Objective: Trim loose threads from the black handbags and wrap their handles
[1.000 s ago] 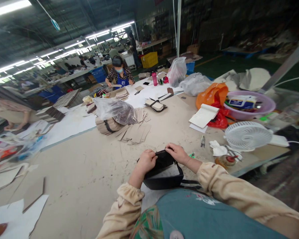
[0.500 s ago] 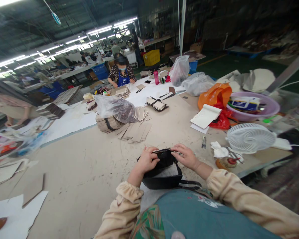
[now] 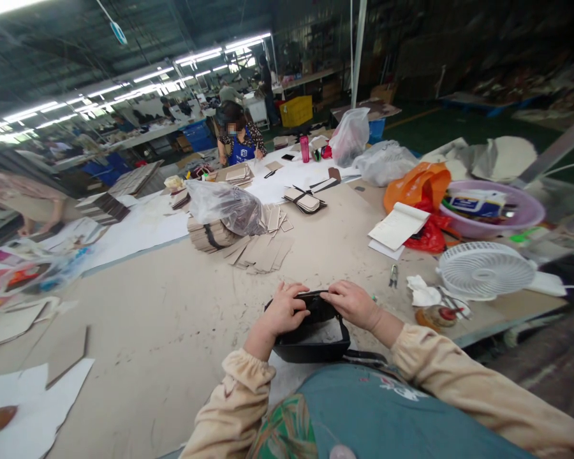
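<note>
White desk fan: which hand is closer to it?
Right. The right hand holds the black bag on the side toward the fan; the left hand holds its far side.

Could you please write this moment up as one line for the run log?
left hand: grips black bag | right hand: grips bag rim | nearby: white fan

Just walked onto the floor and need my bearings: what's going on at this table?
The person wearing the camera has both hands on a small black bag lying at the near edge of a big worktable. The left hand and the right hand grip its top edge from either side. A white fan lies to the right, and a pile of cardboard pieces sits farther back. At the far end, another person in a blue apron bends over stacked pieces.
</note>
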Demonstrator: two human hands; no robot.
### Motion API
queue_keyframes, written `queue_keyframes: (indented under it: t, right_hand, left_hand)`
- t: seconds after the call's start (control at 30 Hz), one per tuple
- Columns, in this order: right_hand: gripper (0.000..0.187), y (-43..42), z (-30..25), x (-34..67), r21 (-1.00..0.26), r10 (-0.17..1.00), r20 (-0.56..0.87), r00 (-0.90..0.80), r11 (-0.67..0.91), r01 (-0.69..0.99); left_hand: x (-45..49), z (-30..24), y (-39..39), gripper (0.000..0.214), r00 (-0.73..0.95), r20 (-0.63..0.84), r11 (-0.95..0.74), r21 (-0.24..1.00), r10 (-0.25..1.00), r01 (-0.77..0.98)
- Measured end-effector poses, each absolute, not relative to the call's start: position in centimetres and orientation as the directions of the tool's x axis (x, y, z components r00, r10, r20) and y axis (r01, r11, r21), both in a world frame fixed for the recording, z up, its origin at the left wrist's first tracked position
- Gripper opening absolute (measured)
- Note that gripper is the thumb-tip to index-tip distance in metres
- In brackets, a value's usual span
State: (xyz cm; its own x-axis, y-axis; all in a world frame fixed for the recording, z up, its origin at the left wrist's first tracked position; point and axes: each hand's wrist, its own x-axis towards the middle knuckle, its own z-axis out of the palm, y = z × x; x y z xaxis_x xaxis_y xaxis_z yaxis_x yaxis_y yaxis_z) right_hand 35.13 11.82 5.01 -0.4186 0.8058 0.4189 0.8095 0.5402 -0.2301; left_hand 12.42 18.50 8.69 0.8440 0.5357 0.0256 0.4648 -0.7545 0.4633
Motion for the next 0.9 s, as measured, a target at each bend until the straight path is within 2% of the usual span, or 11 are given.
queue_keyframes:
  t: [0.17,0.37,0.6,0.7,0.8,0.9]
  right_hand:
    - [0.029,11.7,5.2,35.4,-0.17,0.753,0.421,-0.505,0.613,0.772]
    - [0.025,11.6,5.4,34.6,-0.259,0.791,0.424,-0.441,0.572,0.778]
    - [0.018,11.7,6.7,33.6,-0.24,0.807,0.361,-0.467,0.564,0.79]
    - [0.017,11.9,6.9,33.7,-0.28,0.811,0.366,-0.456,0.563,0.778]
    - [0.014,12.1,6.7,34.0,-0.374,0.829,0.379,-0.411,0.544,0.751]
    - [0.023,12.3,6.4,34.2,-0.464,0.841,0.383,-0.382,0.532,0.708]
  left_hand:
    - [12.4,8.9,18.4,0.011,0.85,0.009,-0.753,0.469,0.527,0.462]
    - [12.4,9.1,18.2,0.008,0.863,0.007,-0.77,0.455,0.504,0.446]
    - [12.4,9.0,17.9,0.008,0.86,0.026,-0.775,0.448,0.51,0.446]
    - [12.5,8.9,17.9,0.009,0.839,0.016,-0.749,0.461,0.544,0.477]
    - [12.6,8.8,18.1,0.013,0.825,-0.014,-0.715,0.49,0.565,0.498]
    - [12.5,8.6,18.3,0.015,0.827,-0.01,-0.71,0.508,0.561,0.488]
